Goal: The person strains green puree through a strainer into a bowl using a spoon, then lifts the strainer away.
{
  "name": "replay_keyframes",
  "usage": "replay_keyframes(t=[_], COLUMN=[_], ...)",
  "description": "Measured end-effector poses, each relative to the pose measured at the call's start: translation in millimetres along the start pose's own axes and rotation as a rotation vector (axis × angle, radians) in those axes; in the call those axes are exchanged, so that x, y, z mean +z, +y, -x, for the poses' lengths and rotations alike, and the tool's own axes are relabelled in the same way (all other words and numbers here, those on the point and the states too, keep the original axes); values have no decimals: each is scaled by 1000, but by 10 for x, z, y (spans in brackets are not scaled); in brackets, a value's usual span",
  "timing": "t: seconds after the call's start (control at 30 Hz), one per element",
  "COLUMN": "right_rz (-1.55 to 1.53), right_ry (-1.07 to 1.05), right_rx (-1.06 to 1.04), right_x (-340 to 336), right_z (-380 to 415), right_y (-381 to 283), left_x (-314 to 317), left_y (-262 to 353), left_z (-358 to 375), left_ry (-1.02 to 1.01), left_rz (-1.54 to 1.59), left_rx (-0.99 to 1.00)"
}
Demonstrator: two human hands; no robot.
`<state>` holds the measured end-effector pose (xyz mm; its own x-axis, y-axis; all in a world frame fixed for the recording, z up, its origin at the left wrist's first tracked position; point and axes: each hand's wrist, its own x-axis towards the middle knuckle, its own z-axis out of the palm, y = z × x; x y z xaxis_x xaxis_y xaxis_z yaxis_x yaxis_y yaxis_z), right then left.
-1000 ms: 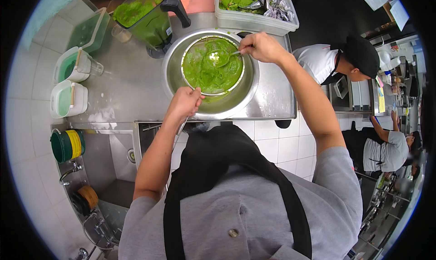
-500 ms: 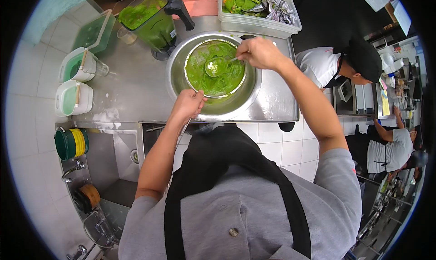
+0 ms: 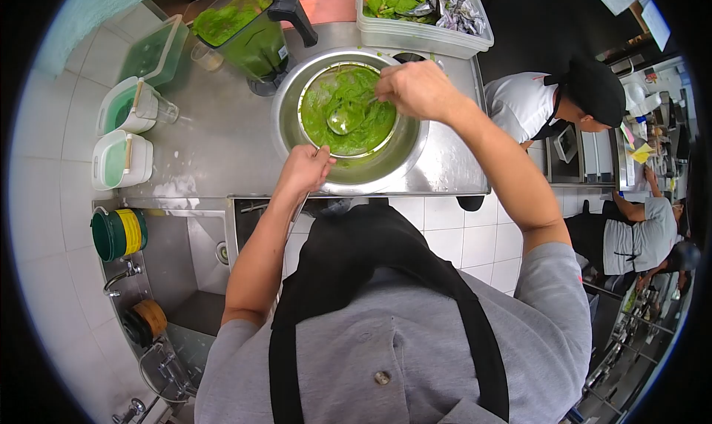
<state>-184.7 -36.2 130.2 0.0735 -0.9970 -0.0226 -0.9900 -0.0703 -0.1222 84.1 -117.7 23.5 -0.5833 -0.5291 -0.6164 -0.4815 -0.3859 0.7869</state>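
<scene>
My left hand (image 3: 305, 170) is closed around the handle of a round sieve (image 3: 348, 156), close to its rim. The sieve lies over a wide steel bowl (image 3: 404, 164) and is full of thick green puree (image 3: 319, 101). In my right hand (image 3: 419, 89) is the handle of a ladle (image 3: 345, 118), gripped above the sieve's right side. The ladle's round head sits down in the puree and is coated with it. Behind the bowl stands a blender jug (image 3: 256, 50) with more green puree inside.
A clear plastic tub (image 3: 423, 37) at the back right holds green leaves and crumpled wrapping. White containers (image 3: 122, 161) and a small cup (image 3: 206, 57) stand on the left. A sink (image 3: 178, 261) is at lower left. A co-worker (image 3: 519, 105) is close on the right.
My right hand has shifted slightly left, and the ladle head has moved left and a little toward me through the puree. The sieve has shifted slightly left with my left hand still on it.
</scene>
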Motion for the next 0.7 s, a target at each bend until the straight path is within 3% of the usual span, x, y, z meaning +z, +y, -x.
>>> replay_keyframes(t=[0.2, 0.3, 0.5, 0.63, 0.7], right_rz=[-97, -24, -95, -167, -171], right_ry=[37, -24, 98, -24, -51], right_rx=[77, 87, 119, 240, 248], right_x=[280, 99, -154, 148, 211], right_z=[-68, -114, -158, -136, -125], right_y=[295, 322, 365, 415, 424], left_x=[43, 39, 20, 12, -23], left_y=[108, 72, 77, 91, 17], left_z=[142, 114, 68, 106, 52], left_ry=[49, 45, 26, 58, 126], left_rz=[-73, -65, 1, 8, -99], left_rx=[100, 62, 40, 61, 173])
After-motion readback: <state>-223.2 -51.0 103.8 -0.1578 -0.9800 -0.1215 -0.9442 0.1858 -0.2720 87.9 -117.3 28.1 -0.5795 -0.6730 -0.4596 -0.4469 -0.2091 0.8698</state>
